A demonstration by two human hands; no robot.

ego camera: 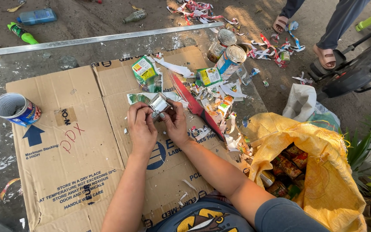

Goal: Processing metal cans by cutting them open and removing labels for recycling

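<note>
Both hands hold a small bare metal can above a flattened cardboard sheet. My left hand grips it from the left, and my right hand pinches it from the right, fingertips at its lower rim. Torn paper labels lie scattered just beyond the hands. A red strip lies diagonally to the right of the can.
An open can with a label lies at the cardboard's left edge. Two cans stand at the far side. A yellow sack full of cans sits at the right. A long metal bar, bottles and another person's sandalled feet lie beyond.
</note>
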